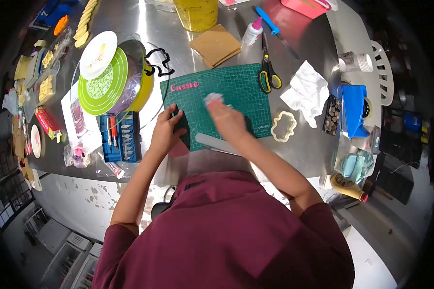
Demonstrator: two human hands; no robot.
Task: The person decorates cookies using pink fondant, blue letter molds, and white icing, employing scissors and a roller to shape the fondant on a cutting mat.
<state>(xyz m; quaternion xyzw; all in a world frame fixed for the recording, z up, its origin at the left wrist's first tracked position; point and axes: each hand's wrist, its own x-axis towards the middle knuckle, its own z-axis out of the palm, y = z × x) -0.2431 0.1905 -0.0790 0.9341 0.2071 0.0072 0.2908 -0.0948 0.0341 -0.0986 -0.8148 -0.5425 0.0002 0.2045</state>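
Note:
A green cutting mat (246, 91) lies on the metal table, with pink letters reading "Cassie" (184, 86) near its upper left corner. My right hand (226, 119), blurred by motion, is over the middle of the mat, closed around a crumpled white and pink cloth or tissue (214, 99). My left hand (168, 126) rests at the mat's left edge with its fingers apart. A pink piece (179, 149) lies just below it. Near the mat's lower edge is a flat grey blade-like tool (217, 143).
Scissors (269, 77), a glue bottle (252, 32) and brown squares (216, 45) lie beyond the mat. To the right are a cookie cutter (283, 126) and white tissue (307, 91). A blue tool case (120, 137) and green disc (102, 82) are at left.

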